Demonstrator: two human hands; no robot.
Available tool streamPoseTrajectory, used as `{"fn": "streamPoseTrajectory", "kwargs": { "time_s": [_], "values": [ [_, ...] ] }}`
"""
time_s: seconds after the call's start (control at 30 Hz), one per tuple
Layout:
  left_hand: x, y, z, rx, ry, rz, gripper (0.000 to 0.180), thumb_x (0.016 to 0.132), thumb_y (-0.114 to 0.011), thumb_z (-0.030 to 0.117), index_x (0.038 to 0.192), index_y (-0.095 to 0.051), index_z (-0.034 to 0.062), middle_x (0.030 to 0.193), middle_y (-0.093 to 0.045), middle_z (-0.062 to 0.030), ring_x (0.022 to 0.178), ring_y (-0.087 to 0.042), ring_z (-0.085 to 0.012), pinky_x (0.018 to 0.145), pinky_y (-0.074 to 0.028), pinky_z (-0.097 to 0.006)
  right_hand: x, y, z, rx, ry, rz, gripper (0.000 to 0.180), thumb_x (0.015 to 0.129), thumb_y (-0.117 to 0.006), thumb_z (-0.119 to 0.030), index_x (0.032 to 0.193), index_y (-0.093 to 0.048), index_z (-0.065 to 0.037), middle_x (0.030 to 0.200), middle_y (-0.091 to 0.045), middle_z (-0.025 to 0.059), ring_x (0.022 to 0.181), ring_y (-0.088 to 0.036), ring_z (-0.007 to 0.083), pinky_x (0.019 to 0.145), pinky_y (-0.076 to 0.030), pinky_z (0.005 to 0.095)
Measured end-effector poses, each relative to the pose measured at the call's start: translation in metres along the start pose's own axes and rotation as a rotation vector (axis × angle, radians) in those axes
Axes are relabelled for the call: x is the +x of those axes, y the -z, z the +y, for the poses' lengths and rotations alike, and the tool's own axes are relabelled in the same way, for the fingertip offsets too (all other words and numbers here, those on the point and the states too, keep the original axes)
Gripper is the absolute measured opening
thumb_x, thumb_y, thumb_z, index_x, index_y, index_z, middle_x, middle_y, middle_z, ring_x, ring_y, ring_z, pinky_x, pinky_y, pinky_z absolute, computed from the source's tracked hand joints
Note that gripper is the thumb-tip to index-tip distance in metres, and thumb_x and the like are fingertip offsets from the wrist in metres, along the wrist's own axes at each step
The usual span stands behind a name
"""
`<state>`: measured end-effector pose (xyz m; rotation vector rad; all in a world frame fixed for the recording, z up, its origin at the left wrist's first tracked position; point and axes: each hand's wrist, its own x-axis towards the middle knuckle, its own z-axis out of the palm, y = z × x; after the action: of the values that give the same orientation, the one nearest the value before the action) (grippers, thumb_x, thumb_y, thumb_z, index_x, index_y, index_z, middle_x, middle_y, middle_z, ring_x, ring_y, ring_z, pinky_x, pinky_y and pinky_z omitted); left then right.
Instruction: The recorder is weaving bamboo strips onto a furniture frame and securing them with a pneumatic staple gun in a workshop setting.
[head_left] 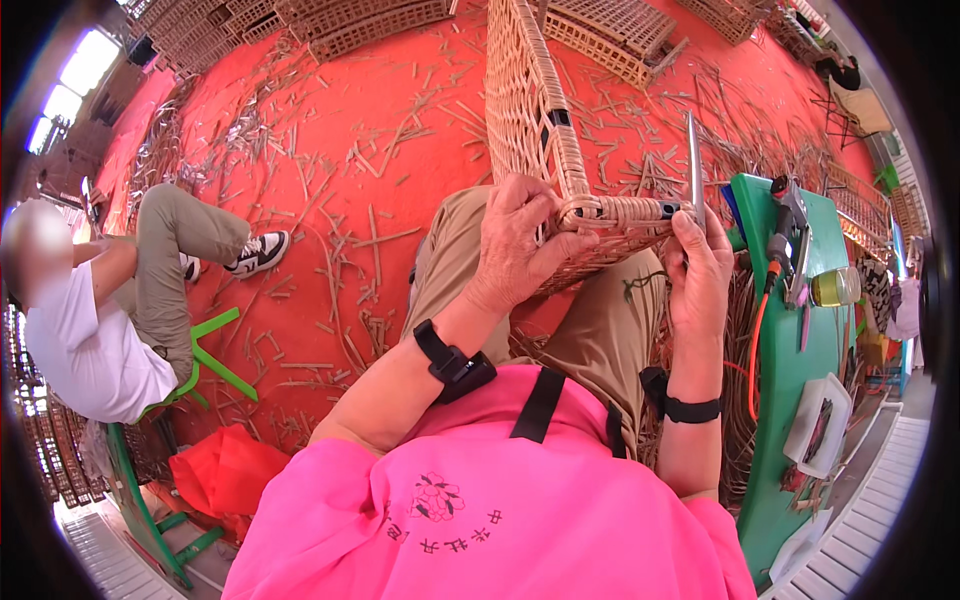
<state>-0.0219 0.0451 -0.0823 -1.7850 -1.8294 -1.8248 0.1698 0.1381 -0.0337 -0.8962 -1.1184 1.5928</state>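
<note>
At nine o'clock a person in a white shirt [95,345] sits on a bright green stool [225,372], one knee raised. Toward eight o'clock lies a crumpled red bag [225,470]. The red floor [440,150] is strewn with loose brown strips [375,240], and stacked woven panels [350,30] rest on it at eleven o'clock. Near the centre, a little toward twelve, the left hand [525,235] grips the lower corner of a woven frame [525,110], its thumb along the near edge. The frame stands out from this corner toward twelve o'clock, while its short wrapped side runs toward three o'clock; dark bands mark the rim. It sits above the wearer's khaki knees, over the pink shirt [500,510] at six o'clock. Beyond the frame, at one o'clock, lie more woven pieces [610,45]. Just short of three o'clock the right hand [700,265] pinches a slim silver tool [695,160] at the end of the short side, the tool's tip pointing toward twelve. Farther out at three o'clock is a green bench [775,420]. It carries a metal tool with an orange hose [780,250] and, beyond that, a jar of yellow-green liquid [836,288]. A white tray [808,440] lies toward four o'clock.
</note>
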Motion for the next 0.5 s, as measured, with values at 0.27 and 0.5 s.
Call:
{"fn": "streamPoseTrajectory", "kwargs": {
  "time_s": [0.27, 0.5],
  "values": [
    [0.009, -0.002, 0.003, -0.059, 0.004, 0.004, 0.046, 0.07, -0.078, 0.04, 0.075, -0.059, -0.0009, 0.084, -0.05, -0.0115, 0.08, -0.053, -0.0289, 0.072, -0.043, -0.039, -0.004, -0.008, -0.015, -0.166, 0.038, 0.116, 0.034, 0.085, -0.073, -0.013, 0.115, -0.061, -0.003, 0.076, -0.055, -0.0073, 0.057, -0.043, -0.0003, 0.045, -0.029, 0.0151],
    [0.008, -0.002, 0.001, -0.091, 0.004, 0.009, 0.047, 0.071, -0.078, 0.042, 0.072, -0.058, -0.0017, 0.081, -0.05, -0.0116, 0.076, -0.053, -0.0285, 0.067, -0.044, -0.038, -0.046, 0.002, -0.064, -0.346, 0.239, -0.001, 0.029, 0.093, -0.063, -0.015, 0.116, -0.063, 0.001, 0.08, -0.059, -0.0012, 0.061, -0.047, 0.002, 0.049, -0.032, 0.0165]
  ]
}}
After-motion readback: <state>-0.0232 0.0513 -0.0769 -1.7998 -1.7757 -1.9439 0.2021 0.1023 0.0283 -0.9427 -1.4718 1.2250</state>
